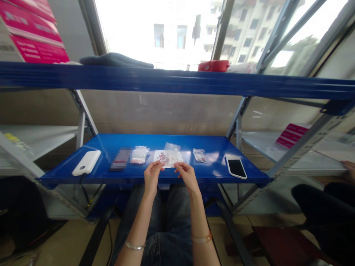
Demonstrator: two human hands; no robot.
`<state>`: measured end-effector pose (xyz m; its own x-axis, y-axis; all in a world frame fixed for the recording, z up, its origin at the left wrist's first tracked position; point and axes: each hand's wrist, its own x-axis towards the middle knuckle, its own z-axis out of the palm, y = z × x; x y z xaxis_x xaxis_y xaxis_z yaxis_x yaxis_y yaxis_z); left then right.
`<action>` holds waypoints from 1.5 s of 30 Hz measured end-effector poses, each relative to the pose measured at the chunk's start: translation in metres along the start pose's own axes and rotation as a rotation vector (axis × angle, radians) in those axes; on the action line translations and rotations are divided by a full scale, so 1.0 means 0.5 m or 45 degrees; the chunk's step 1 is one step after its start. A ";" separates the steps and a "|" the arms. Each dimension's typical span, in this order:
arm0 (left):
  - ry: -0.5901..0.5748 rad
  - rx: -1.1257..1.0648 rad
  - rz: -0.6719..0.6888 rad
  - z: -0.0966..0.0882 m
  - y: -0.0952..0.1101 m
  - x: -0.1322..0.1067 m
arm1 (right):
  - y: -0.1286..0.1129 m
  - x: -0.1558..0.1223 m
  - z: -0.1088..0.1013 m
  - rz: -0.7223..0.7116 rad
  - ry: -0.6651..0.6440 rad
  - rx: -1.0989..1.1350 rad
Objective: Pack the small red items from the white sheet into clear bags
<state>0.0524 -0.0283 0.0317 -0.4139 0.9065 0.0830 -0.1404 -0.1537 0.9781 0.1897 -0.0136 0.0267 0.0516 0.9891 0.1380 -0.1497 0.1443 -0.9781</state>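
A small white sheet (157, 156) with tiny reddish pieces (166, 157) on it lies at the front middle of the blue shelf. My left hand (153, 175) pinches its near left corner, thumb and fingers together. On the near right corner, my right hand (187, 175) is closed in a similar pinch. A clear plastic bag (172, 147) overlaps the sheet's far part; whether the tiny pieces are loose or printed I cannot tell. To the left is a small bag with white contents (140, 154), and to the right another clear bag (199, 155).
On the blue shelf (130, 139) lie a white power bank (87, 163) with a cable, a blurred-out flat item (120, 159), and a white-cased phone (235, 166). An upper blue beam (177, 80) crosses ahead. Another person's hand (348, 168) shows at far right.
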 end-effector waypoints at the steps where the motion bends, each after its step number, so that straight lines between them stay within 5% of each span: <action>1: 0.005 -0.003 0.007 -0.001 0.002 0.000 | 0.001 0.000 0.000 -0.010 -0.004 -0.016; 24: 0.023 -0.087 0.037 -0.002 0.002 0.000 | 0.013 0.007 0.008 -0.182 -0.005 -0.237; 45: -0.256 0.037 0.037 -0.021 0.012 0.012 | 0.006 0.006 -0.001 -0.182 -0.100 -0.227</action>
<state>0.0397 -0.0280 0.0361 -0.2290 0.9625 0.1452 -0.1039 -0.1725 0.9795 0.1898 -0.0101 0.0241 -0.0180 0.9593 0.2818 0.0306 0.2823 -0.9588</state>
